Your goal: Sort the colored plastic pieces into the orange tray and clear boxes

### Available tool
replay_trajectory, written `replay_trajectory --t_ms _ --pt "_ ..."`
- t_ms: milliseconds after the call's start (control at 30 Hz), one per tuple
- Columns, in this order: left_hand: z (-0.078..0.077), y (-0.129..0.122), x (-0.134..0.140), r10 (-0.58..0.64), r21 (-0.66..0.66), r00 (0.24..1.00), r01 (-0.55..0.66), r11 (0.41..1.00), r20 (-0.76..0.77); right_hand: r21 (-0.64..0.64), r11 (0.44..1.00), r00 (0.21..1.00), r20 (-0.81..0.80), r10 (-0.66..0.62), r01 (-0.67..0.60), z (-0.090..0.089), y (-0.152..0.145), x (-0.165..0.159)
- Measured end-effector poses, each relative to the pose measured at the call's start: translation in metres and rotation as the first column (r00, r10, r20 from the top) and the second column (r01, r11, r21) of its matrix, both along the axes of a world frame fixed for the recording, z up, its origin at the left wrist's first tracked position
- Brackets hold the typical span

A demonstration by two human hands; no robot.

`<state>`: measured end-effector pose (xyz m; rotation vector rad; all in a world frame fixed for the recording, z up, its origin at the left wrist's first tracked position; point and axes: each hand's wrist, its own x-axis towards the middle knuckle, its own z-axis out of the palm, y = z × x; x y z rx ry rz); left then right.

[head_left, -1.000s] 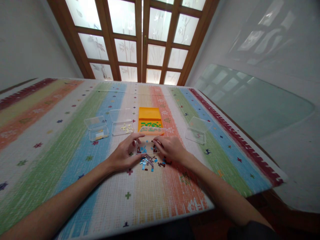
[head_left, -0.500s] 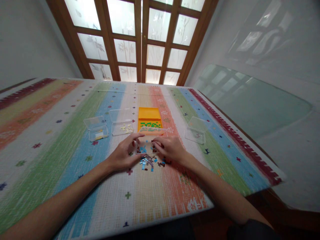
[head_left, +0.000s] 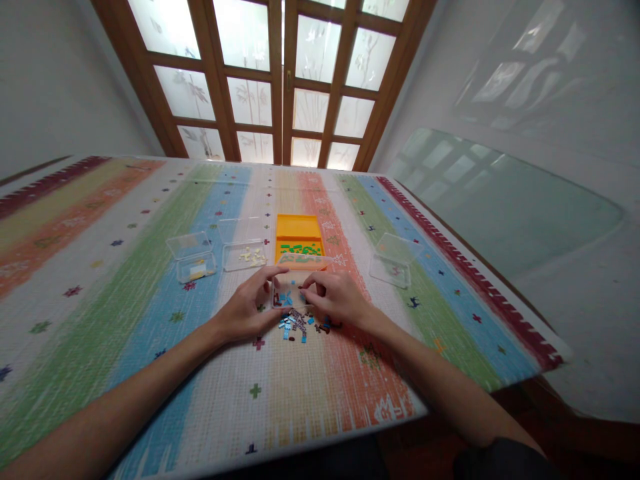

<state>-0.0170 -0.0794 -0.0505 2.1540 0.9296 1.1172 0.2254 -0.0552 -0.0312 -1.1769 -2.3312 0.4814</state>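
- Here, the left hand clasps the clear plastic box
- the right hand pinches a small dark piece over it
- blue and brown toy bricks lie just before it

A clear plastic box is sitting open on the worktop, its see-through lid standing raised along the far side. The left hand is bracing its left end, spanning near and far edges. Inside, small blue pieces are lying scattered toward the left. Just outside the near edge, a loose pile of blue, brown and patterned pieces is spreading. The right hand is pinching a small dark piece over the box.
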Motion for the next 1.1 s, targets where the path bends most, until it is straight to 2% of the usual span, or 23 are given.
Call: replay_trajectory --t_ms 167,500,600,700,767,867,967,1100 --pt "0.001 0.000 0.001 0.019 0.004 1.000 -0.018 1.000 -0.014 0.002 0.997 0.996 -0.047 0.079 -0.079 -0.001 -0.001 -0.001" --pt "-0.003 0.001 -0.001 0.042 -0.009 0.998 -0.042 0.999 -0.040 -0.106 0.987 0.982 -0.159 0.101 -0.119 0.002 0.003 0.002" --pt "-0.004 0.001 -0.001 0.081 -0.026 0.996 -0.082 0.996 -0.042 -0.084 0.989 0.971 -0.219 0.099 -0.120 0.005 0.004 0.007" --pt "-0.003 0.002 0.000 0.151 -0.038 0.988 -0.152 0.988 -0.036 -0.108 0.971 0.949 -0.260 0.180 -0.214 0.009 0.003 0.013" --pt "-0.003 0.004 0.001 0.199 -0.055 0.980 -0.200 0.978 -0.021 -0.147 0.944 0.938 -0.231 0.258 -0.295 0.013 0.003 0.016" --pt "-0.003 0.006 0.001 0.245 -0.099 0.969 -0.242 0.965 0.019 -0.231 0.903 0.932 -0.071 0.356 -0.362 0.016 0.001 0.017" --pt "-0.003 0.006 0.001 0.249 -0.147 0.967 -0.238 0.960 0.059 -0.249 0.910 0.932 0.064 0.356 -0.331 0.015 -0.001 0.013" --pt "-0.002 0.007 0.000 0.241 -0.180 0.966 -0.222 0.958 0.096 -0.201 0.916 0.922 0.110 0.372 -0.346 0.009 -0.005 0.005"
